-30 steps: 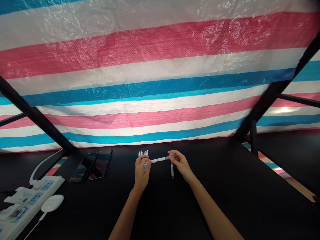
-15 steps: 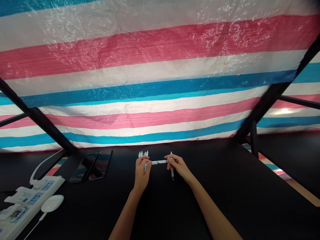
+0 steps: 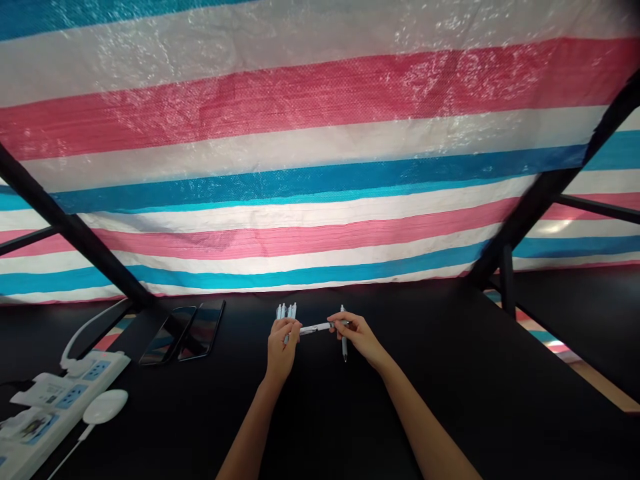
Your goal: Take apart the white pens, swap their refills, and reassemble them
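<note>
Between my two hands a white pen (image 3: 316, 329) is held nearly level, its right end slightly higher. My left hand (image 3: 283, 343) pinches its left end, and my right hand (image 3: 356, 333) has thumb and fingers closed on the other end. Several white pens (image 3: 286, 311) stand side by side just beyond my left hand, which hides their lower parts. Another white pen (image 3: 345, 348) with a dark tip lies on the black table (image 3: 330, 413) under my right fingers, pointing toward me.
Two dark phones (image 3: 167, 335) (image 3: 203, 331) lie to the left. Nearer, a white power strip (image 3: 75, 393) holds plugs and cables, with a round white charger (image 3: 106, 407) beside it. Striped sheeting (image 3: 300, 233) hangs behind the table, between black slanted frame bars (image 3: 520, 220).
The held pen has tilted, its left end dropping slightly as my left hand shifts a little left and down. My right hand stays nearly in place.
</note>
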The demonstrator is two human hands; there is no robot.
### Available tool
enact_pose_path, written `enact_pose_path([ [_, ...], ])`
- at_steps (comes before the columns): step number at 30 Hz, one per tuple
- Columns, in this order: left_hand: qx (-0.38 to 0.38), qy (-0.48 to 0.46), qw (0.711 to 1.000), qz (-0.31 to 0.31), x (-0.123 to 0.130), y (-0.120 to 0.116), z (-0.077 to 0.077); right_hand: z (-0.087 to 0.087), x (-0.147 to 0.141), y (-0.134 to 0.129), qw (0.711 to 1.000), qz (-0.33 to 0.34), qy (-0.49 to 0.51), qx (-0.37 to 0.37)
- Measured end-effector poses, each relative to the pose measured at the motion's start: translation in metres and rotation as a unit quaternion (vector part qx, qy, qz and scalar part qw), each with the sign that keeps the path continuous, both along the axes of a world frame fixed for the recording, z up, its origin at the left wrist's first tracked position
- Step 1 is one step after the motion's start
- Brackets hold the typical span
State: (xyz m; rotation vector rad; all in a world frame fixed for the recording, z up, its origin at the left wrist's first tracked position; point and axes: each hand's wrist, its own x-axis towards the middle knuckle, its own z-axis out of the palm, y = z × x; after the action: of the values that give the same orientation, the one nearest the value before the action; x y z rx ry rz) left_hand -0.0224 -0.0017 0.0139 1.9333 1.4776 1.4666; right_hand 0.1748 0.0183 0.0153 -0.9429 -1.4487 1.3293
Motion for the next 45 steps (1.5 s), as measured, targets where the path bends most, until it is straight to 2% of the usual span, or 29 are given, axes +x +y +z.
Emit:
enact_pose_path([
  [5, 0.01, 0.024, 0.999, -0.035, 0.0037, -0.0009, -0.0019, -0.0019, 0.0034, 0.0015, 1.0, -0.015, -0.001, -0.011],
  [12, 0.005, 0.055, 0.998, -0.019, 0.0013, 0.0001, -0.0033, 0.0002, 0.0004, -0.0006, 1.0, -0.003, -0.004, -0.026],
  [19, 0.006, 0.031, 0.999, -0.019, 0.0014, 0.0023, -0.0076, -0.0067, 0.0049, 0.0063, 0.997, -0.054, 0.056, -0.029],
  [27, 0.0, 0.005, 0.999, -0.036, 0.0011, -0.0006, -0.0005, -0.0052, 0.0029, 0.0043, 0.998, -0.028, 0.052, -0.037],
  [38, 0.01, 0.034, 0.999, -0.041, 0.0025, -0.0007, -0.0092, -0.002, 0.0033, 0.0028, 0.996, -0.044, 0.064, -0.042],
  [45, -0.003, 0.003, 1.0, -0.022, 0.0025, -0.0022, 0.0002, -0.0026, 0.0021, 0.0011, 0.999, -0.008, 0.032, -0.032],
])
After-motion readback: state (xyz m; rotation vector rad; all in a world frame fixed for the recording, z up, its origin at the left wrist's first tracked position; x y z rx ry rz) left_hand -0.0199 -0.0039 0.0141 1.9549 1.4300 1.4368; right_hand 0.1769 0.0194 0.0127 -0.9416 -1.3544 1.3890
